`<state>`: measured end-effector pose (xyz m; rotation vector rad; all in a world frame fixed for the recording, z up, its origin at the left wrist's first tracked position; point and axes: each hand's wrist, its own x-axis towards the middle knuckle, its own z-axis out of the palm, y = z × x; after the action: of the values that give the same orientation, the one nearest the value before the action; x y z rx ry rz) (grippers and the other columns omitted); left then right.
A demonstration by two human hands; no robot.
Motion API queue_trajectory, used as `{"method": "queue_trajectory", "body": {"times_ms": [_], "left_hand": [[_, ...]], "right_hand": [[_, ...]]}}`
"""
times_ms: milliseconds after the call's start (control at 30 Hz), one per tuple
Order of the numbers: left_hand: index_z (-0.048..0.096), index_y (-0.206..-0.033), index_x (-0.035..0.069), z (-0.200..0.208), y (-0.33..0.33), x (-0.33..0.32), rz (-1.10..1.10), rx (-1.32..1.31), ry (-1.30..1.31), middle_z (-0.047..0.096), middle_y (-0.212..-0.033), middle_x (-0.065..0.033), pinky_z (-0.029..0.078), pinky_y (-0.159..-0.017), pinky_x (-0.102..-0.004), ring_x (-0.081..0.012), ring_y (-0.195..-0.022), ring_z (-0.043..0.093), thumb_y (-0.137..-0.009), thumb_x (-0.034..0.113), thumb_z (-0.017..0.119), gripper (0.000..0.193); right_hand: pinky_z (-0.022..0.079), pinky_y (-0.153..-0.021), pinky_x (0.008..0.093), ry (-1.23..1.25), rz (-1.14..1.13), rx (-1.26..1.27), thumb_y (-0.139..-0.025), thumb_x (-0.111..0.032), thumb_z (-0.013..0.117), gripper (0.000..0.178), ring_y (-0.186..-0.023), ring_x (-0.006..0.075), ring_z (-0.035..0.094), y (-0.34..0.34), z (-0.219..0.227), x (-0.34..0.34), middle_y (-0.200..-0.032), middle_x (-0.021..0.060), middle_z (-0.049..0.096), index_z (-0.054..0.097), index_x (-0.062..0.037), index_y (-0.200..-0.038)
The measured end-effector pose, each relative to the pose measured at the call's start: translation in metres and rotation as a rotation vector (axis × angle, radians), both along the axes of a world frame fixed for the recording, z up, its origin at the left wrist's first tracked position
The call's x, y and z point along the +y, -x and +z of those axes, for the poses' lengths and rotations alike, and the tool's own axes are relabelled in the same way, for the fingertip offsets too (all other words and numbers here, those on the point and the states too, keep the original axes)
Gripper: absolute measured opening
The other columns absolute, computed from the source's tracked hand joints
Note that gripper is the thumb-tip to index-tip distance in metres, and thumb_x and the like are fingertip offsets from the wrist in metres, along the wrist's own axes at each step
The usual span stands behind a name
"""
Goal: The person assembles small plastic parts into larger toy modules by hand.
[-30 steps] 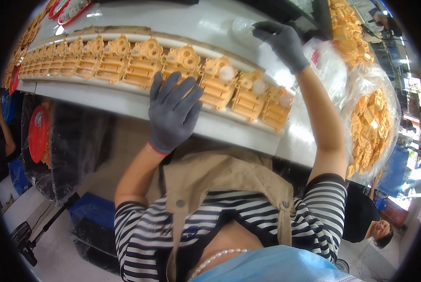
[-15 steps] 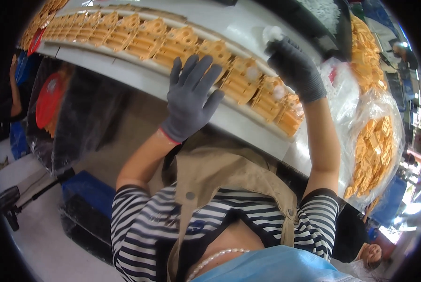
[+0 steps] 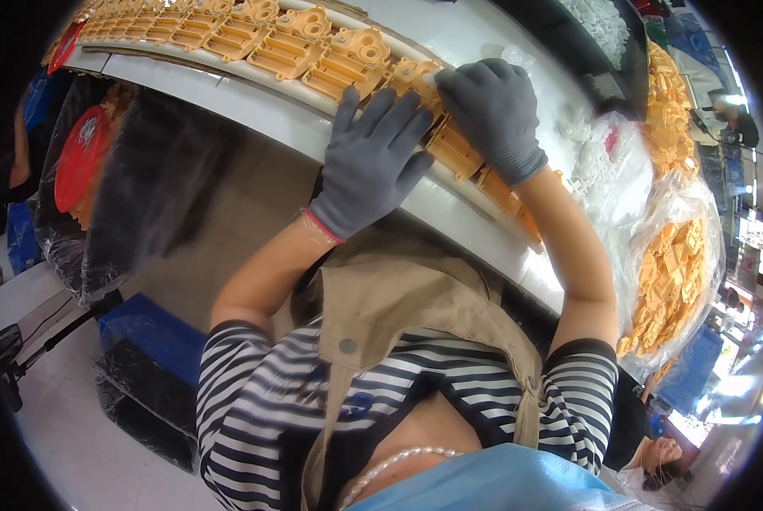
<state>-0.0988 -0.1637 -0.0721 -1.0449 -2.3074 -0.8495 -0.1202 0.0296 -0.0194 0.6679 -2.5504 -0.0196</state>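
Note:
My left hand (image 3: 368,162), in a grey glove, lies with fingers stretched out on a row of orange plastic housings (image 3: 347,64) along the table's near side. To its right, my gloved right hand (image 3: 492,119) bends its fingers down over the same row, at a housing (image 3: 414,78) beside the left fingertips. A sliver of a small white plastic part (image 3: 440,77) shows at the right fingertips; the rest is hidden. Further housings (image 3: 454,149) run on below the right hand, partly covered by it.
Loose white plastic parts (image 3: 573,132) lie right of my right hand. A black tray (image 3: 556,43) of white pieces stands beyond. Bags of orange parts (image 3: 671,281) rest at the right. A red disc (image 3: 81,159) sits left. Other people (image 3: 654,451) are at the sides.
My right hand has come left and down onto the row, bringing the small white part from the back. My left hand has shifted slightly right and stays spread on the row.

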Motion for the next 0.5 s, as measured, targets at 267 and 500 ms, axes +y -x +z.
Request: {"method": "queue_trajectory", "body": {"times_ms": [267, 500], "left_hand": [[0.054, -0.127, 0.010, -0.002, -0.003, -0.003, 0.015, -0.044, 0.023, 0.052, -0.129, -0.0100, 0.024, -0.109, -0.0501, -0.0307, -0.119, 0.047, -0.077, 0.025, 0.068, 0.054], [0.055, -0.126, 0.009, 0.001, -0.002, 0.003, -0.012, -0.039, 0.021, 0.054, -0.128, -0.0125, 0.024, -0.109, -0.0504, -0.0332, -0.118, 0.049, -0.080, 0.024, 0.067, 0.050]], "right_hand": [[0.047, -0.072, 0.0349, -0.243, 0.022, -0.114, -0.073, -0.014, 0.063, 0.014, -0.084, 0.0211, 0.060, 0.000, 0.008, -0.008, -0.081, 0.0017, 0.061, 0.064, -0.0138, -0.087], [0.050, -0.073, 0.0376, -0.167, -0.066, -0.319, -0.079, -0.018, 0.064, 0.015, -0.084, 0.0257, 0.061, -0.004, 0.019, 0.002, -0.084, 0.0059, 0.066, 0.068, -0.0096, -0.091]]}}
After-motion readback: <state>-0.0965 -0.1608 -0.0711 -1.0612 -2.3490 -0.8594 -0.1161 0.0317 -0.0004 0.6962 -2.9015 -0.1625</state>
